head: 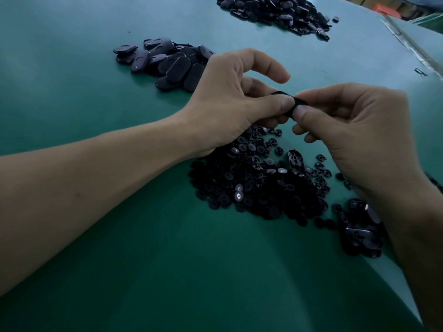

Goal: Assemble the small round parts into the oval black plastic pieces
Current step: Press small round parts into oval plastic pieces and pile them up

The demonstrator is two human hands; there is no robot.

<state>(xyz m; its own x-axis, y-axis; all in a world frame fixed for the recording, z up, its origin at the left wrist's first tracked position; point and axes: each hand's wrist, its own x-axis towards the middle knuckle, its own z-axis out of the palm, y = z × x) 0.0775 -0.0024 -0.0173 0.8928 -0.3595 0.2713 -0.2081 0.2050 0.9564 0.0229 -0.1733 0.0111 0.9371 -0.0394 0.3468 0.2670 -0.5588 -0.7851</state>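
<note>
A dull green table top (72, 80) fills nearly the whole head view. A pale strip (407, 41) runs along its far right edge, and beyond that the room shows only as a blur of brown shapes and something orange (386, 9).

The left hand (230, 99) and right hand (359, 130) meet above the middle of the table, each pinching the same oval black plastic piece (297, 102) between thumb and curled fingers. The left forefinger arches free above it. The piece is held up off the surface, directly over the far edge of a heap of small round parts (259, 183). The thumbs cover most of it. What shows is a dark band running from upper left down toward lower right, so its long axis seems to lie crosswise between the hands, though I cannot tell which face is up.

One loose oval piece (296, 162) lies hollow side up among the round parts, with its long axis pointing away from the person. A pile of oval pieces (167, 63) sits beyond the left hand, a larger heap (275, 13) at the far edge, and a small cluster (362, 231) under the right wrist
</note>
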